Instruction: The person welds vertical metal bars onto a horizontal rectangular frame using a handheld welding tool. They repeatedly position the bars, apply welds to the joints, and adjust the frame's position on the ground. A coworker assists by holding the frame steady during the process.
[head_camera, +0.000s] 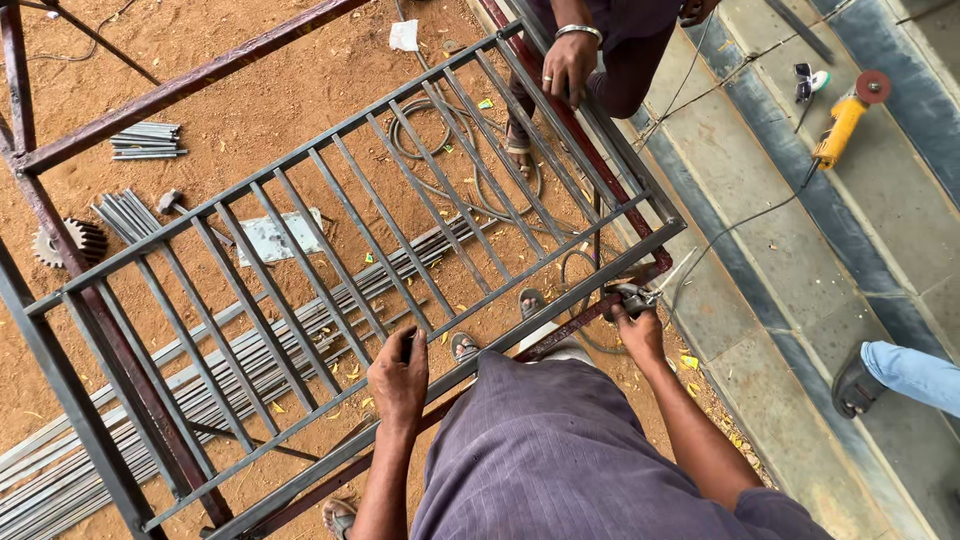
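Steel grille (400, 190) mid-frame: my left hand (398, 378) clamps its near rail; right hand (640, 330) closed round a welding holder (634, 297).

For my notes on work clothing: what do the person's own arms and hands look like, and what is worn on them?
Both arms are bare: no gloves, sleeves, watch or rings show on the left hand or the right hand. The only clothing visible is a purple-grey ribbed garment.

— What's the ground here?
— Bare reddish dirt (300, 90) on the left, in flat daylight.
— And right?
— Grey paved steps (780, 250), edged in darker stone bands (850, 230).
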